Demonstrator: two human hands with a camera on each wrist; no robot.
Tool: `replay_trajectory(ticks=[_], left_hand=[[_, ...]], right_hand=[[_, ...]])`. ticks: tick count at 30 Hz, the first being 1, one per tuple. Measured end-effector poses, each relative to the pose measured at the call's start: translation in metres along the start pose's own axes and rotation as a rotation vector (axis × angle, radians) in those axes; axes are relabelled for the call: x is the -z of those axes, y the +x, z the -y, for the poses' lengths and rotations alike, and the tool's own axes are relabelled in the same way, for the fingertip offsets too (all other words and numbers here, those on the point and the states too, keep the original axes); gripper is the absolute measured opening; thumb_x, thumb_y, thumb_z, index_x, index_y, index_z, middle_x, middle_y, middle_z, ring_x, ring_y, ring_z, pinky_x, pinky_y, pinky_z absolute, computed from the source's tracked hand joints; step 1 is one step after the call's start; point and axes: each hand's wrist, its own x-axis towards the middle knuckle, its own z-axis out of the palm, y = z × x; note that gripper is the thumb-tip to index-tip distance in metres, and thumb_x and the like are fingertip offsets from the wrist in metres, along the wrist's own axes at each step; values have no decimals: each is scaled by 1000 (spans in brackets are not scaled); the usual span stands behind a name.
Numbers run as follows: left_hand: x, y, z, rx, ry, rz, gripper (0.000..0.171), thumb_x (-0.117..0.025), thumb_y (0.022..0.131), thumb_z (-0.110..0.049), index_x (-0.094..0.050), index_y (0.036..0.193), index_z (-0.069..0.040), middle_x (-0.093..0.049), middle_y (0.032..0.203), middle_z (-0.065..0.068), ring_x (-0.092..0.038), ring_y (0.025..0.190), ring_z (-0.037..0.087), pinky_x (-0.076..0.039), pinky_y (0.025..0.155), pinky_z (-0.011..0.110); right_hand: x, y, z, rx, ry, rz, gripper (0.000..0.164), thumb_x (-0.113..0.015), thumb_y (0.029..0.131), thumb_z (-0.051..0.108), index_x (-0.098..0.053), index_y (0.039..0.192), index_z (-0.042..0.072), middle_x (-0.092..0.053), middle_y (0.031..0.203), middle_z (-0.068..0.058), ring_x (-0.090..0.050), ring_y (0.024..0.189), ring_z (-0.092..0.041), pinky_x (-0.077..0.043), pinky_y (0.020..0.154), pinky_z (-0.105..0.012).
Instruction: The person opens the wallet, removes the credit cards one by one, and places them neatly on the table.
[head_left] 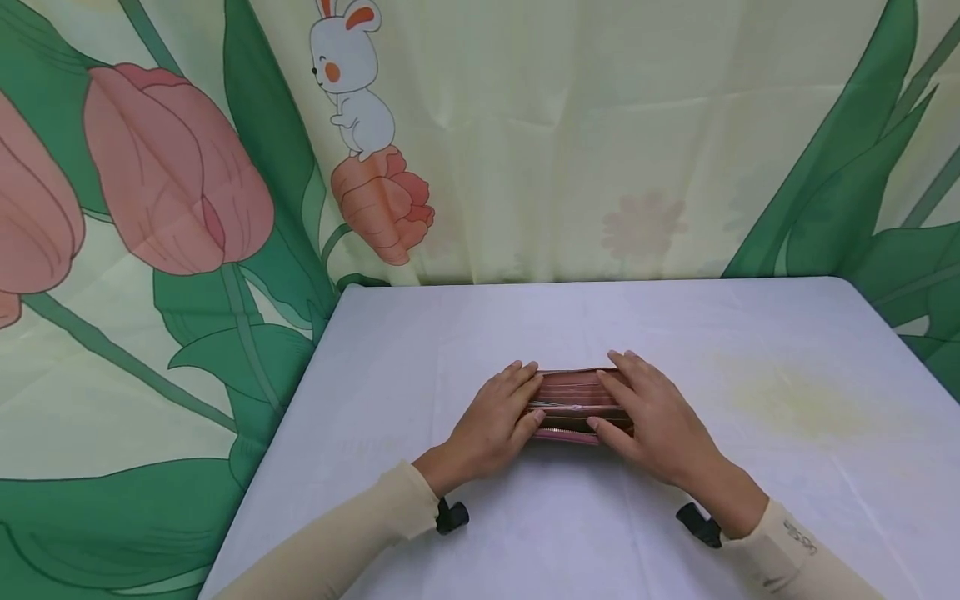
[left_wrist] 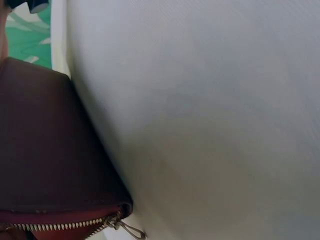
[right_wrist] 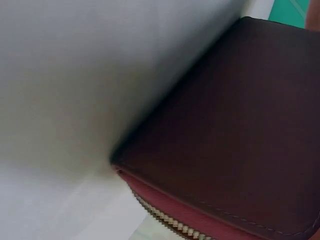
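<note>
A zip-around wallet (head_left: 573, 390) stands unzipped and spread open on the white tablecloth, its pink inside with card slots and dividers facing up. At its left end my left hand (head_left: 495, 417) grips it, fingers along the far side and thumb on the near edge. My right hand (head_left: 660, 417) holds the right end the same way. Seen from the left wrist, the dark outer cover of the wallet (left_wrist: 45, 140) ends in a brass-toothed zipper with a zipper pull (left_wrist: 131, 229). The right wrist view shows the cover's stitched edge and more zipper teeth (right_wrist: 172, 223).
The white-covered table (head_left: 420, 333) extends around the wallet, with a faint yellowish stain to the right. Behind it hangs a curtain (head_left: 525, 167) printed with tulips, leaves and a rabbit. Black wrist devices (head_left: 452, 517) sit at both sleeves.
</note>
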Motion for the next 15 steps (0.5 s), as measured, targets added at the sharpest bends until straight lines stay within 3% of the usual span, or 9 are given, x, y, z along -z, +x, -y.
replay_trajectory(ticks=[4,6,10,15], left_hand=[[1,-1,2,-2,-22,34,66,-49,109,-45,-39,161,-6,-29,171,6,-17,161,23,-20,129,47],[2,-1,3,-10,-16,43,70,-51,108,-49,-37,162,-7,-27,172,5,-16,161,23,-20,129,48],[2,-2,5,-32,8,48,76,-54,105,-54,-35,163,-7,-26,172,6,-16,161,24,-21,129,49],[1,-4,6,-37,22,52,79,-55,104,-56,-32,164,-9,-25,173,5,-15,161,23,-19,129,48]], right_hand=[[5,8,3,62,-19,-70,40,-78,83,19,-75,116,-4,-70,119,-20,-66,110,-40,-55,89,-60],[8,13,5,68,-40,-54,29,-78,85,16,-78,109,-1,-73,108,-15,-69,97,-35,-58,80,-54],[12,21,8,16,-75,79,19,-77,88,14,-80,104,5,-75,100,-10,-69,87,-30,-59,71,-49],[11,29,10,-17,-126,208,20,-76,91,13,-79,111,8,-74,97,-9,-67,81,-29,-59,69,-49]])
